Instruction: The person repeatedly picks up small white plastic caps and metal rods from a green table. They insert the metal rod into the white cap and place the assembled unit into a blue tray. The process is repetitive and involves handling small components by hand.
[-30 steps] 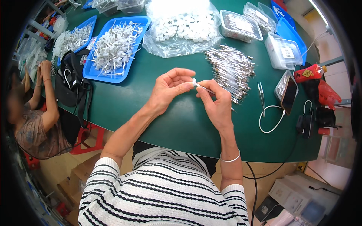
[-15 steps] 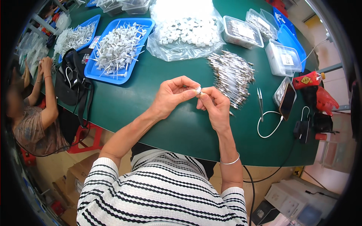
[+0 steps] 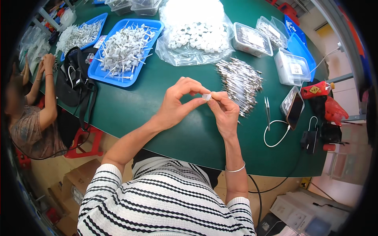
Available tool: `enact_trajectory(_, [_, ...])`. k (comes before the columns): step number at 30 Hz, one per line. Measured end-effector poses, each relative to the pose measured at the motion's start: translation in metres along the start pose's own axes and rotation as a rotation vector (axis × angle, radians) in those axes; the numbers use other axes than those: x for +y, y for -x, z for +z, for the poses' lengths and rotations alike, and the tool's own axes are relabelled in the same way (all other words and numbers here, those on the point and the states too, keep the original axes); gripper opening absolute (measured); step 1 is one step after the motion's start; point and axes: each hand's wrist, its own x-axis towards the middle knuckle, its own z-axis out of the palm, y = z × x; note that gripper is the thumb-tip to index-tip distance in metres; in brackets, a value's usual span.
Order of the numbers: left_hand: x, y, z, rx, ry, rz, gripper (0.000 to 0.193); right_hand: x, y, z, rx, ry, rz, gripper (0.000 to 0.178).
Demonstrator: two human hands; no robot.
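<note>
My left hand (image 3: 175, 103) pinches a small white plastic cap (image 3: 206, 96) between thumb and forefinger above the green table. Against its right side, the thumb and fingertips of my right hand (image 3: 225, 112) are closed together. What the right fingers grip is hidden by them. Just beyond the right hand lies a pile of thin metal-ended rods (image 3: 240, 84). Farther off, a clear plastic bag (image 3: 171, 55) holds many loose white caps (image 3: 197, 39). To its left stands a blue tray (image 3: 91, 74) heaped with white-headed pieces on thin stems (image 3: 124, 49).
Tweezers (image 3: 267, 112), a white cable (image 3: 271, 145) and a phone (image 3: 295, 110) lie at the right. Clear tubs (image 3: 252, 39) stand behind them, beside a red bottle (image 3: 317, 89). A black bag (image 3: 73, 86) rests at the left, near another person (image 3: 35, 126). The table edge curves before me.
The white cap shows more fully between my fingertips, and my left fingers have shifted around it. My hands stay together in nearly the same place. The view has shifted slightly.
</note>
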Motion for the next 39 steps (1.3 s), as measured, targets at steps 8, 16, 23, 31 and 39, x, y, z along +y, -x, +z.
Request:
enact_trajectory(8, [0.001, 0.005, 0.003, 0.026, -0.027, 0.099, 0.028, -0.006, -0.001, 0.0, 0.06, 0.119, -0.086, 0.013])
enact_trajectory(16, [-0.003, 0.009, 0.011, -0.024, 0.379, -0.322, 0.023, -0.011, 0.001, 0.007, 0.166, 0.39, -0.299, 0.016])
enact_trajectory(23, [0.0, 0.006, 0.013, 0.043, 0.454, -0.376, 0.016, -0.009, 0.002, 0.011, 0.207, 0.511, -0.406, 0.02])
enact_trajectory(31, [-0.001, 0.007, 0.015, 0.094, 0.452, -0.361, 0.016, -0.002, 0.006, 0.015, 0.187, 0.378, -0.272, 0.017])
enact_trajectory(39, [0.006, -0.006, -0.047, 0.372, 0.093, -0.111, 0.011, -0.025, 0.021, -0.052, 0.18, 0.571, 0.002, 0.026])
